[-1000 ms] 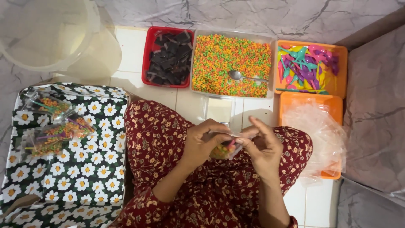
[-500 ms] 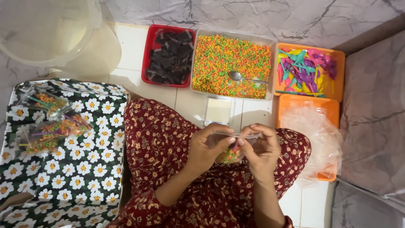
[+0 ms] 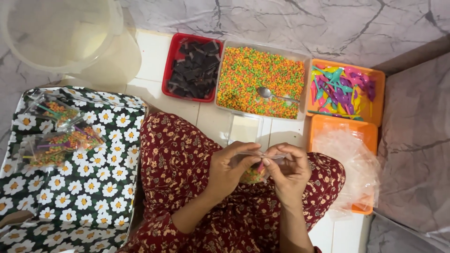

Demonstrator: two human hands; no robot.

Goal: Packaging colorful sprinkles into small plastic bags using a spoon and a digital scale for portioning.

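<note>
Together our left hand [image 3: 229, 168] and right hand [image 3: 290, 169] pinch the top edge of a small clear bag [image 3: 255, 169] of coloured beads over our lap. It seems light, soft and slippery, so we judge that edge the best hold.

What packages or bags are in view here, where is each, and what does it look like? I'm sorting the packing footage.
Small clear bag: pinched at its top between left hand and right hand, holding multicoloured beads.
Filled clear bags: lying on the daisy-print cloth, colourful contents.
Empty clear bags: heaped in the near orange tray.
No labels, signs or screens.
</note>
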